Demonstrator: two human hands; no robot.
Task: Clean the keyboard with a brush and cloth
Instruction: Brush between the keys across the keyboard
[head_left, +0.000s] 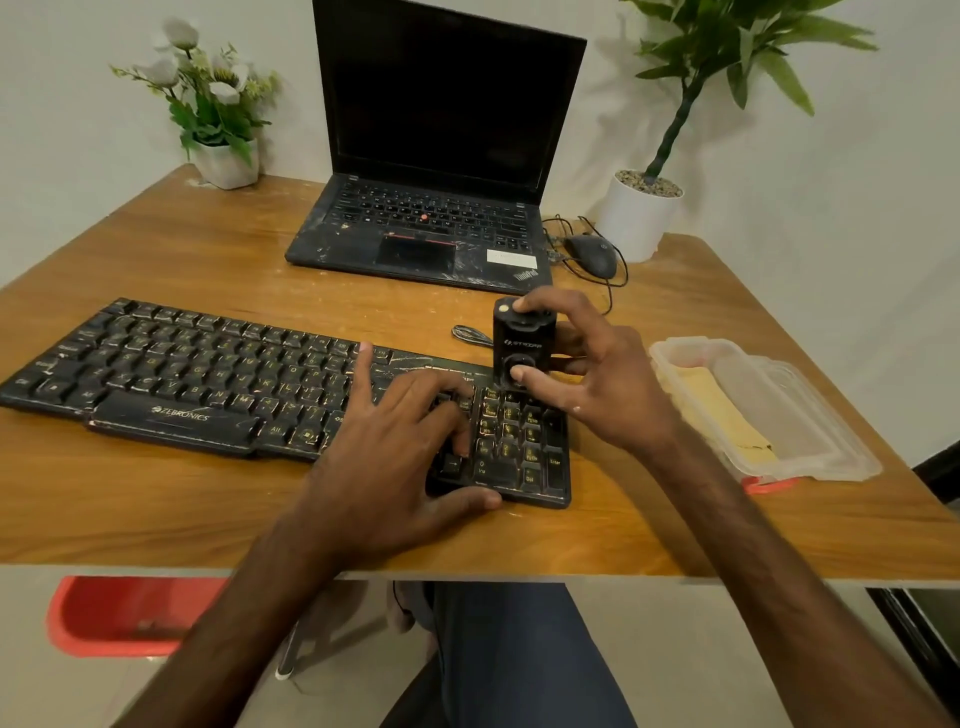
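Gripping black brush (523, 343) upright, right hand (608, 384) pinches it, forefinger on top, thumb low, at keyboard (208, 384) far edge by numpad. Left hand (400, 447) flat, fingers spread on keys, thumb on near edge. Cloth (722, 410) in tub (831, 447), right. Table (156, 244) strip shows before laptop (441, 156).

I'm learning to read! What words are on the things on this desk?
"ZEBRONICS": keyboard, front.
"ThinkPad": laptop, palm rest corner.
"Alt", "Ins", "Del": keyboard keys.
Logo on black cleaning tool in right hand: too blurred.
White sticker on laptop: too blurred.
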